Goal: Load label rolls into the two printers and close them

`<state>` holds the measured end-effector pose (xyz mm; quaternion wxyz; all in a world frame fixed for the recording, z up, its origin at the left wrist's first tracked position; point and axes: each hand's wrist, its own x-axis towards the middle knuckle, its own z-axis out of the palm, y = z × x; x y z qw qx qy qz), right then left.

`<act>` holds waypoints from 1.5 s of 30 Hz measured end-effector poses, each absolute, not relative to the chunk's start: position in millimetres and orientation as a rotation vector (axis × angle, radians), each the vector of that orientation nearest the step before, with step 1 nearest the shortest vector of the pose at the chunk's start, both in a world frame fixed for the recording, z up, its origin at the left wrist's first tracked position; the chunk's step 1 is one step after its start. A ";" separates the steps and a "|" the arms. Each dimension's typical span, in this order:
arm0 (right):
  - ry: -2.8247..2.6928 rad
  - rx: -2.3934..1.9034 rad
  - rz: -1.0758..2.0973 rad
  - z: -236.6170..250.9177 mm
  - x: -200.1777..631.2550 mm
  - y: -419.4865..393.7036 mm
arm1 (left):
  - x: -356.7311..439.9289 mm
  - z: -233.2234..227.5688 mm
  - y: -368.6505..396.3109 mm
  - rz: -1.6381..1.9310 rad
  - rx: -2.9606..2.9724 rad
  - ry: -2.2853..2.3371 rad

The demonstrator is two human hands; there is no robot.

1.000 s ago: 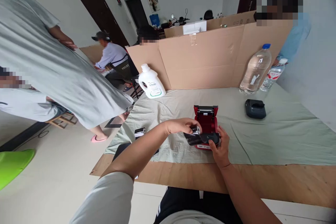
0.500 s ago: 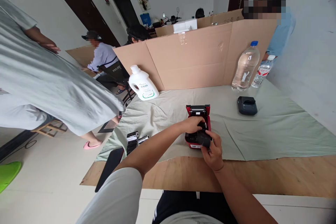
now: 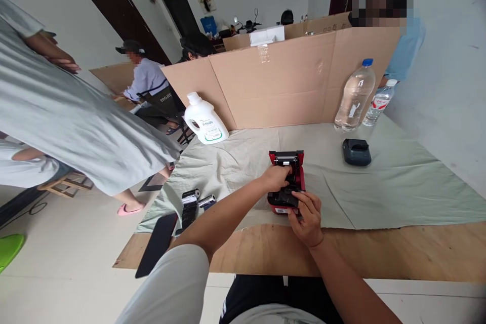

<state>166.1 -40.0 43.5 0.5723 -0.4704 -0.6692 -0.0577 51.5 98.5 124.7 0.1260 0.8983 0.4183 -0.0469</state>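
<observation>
Hiding red printer's [image 3: 287, 182] bay: left hand [image 3: 276, 177]

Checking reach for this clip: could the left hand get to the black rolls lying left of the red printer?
Probably yes: the left hand rests on the red printer, and only bare cloth separates it from the black rolls.

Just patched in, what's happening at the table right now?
A person is working on a small red printer with its lid open, on the green cloth. Their left hand reaches into the open compartment; their right hand grips the printer's near end. Black rolls and a dark phone lie to the left, and a black device to the right.
</observation>
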 end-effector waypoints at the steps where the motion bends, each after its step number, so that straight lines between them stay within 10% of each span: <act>1: -1.570 -1.103 -0.123 43.4 166.0 -39.7 | 51.7 123.6 97.9 -0.150 2.635 1.226; 11: -1.481 -1.059 -0.058 38.9 165.1 -37.3 | 49.9 116.6 99.1 -0.080 2.605 1.035; 21: -1.595 -1.092 -0.083 44.0 166.0 -39.7 | 12.6 112.5 93.3 1.279 2.355 1.089; 45: -1.565 -1.173 -0.166 40.5 163.5 -38.6 | -5.4 69.3 20.5 1.159 2.449 1.051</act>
